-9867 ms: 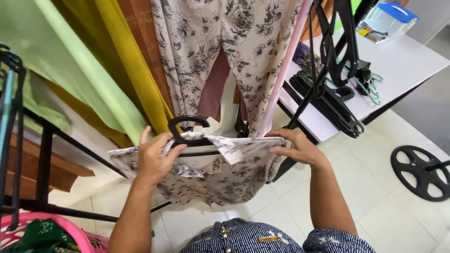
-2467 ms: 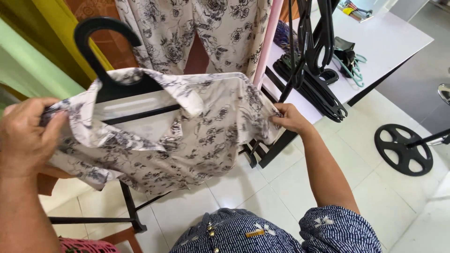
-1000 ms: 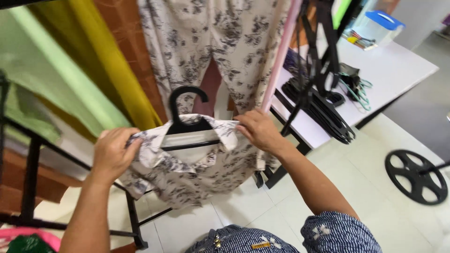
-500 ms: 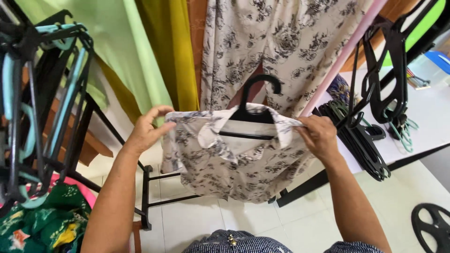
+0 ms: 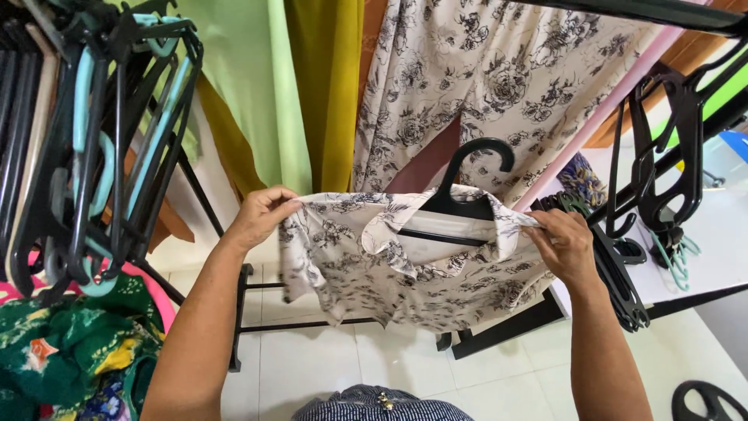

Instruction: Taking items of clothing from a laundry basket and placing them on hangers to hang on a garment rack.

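Note:
A cream shirt with a dark flower print (image 5: 366, 265) hangs on a black plastic hanger (image 5: 467, 195), collar toward me. My left hand (image 5: 263, 217) grips the shirt's left shoulder and my right hand (image 5: 567, 245) grips its right shoulder, holding it spread out in front of me. The hanger's hook points up, close below a hanging pair of trousers in the same flower print (image 5: 499, 86).
Light green (image 5: 241, 86) and mustard yellow (image 5: 327, 78) cloths hang on the rack behind. Empty black and teal hangers (image 5: 86, 148) hang at the left over a pink basket of clothes (image 5: 70, 351). More black hangers (image 5: 662, 156) and a white table (image 5: 725, 234) are at the right.
The view has tipped upward and shifted. The shirt on its hanger has moved a little right, and both hands keep their hold on its shoulders.

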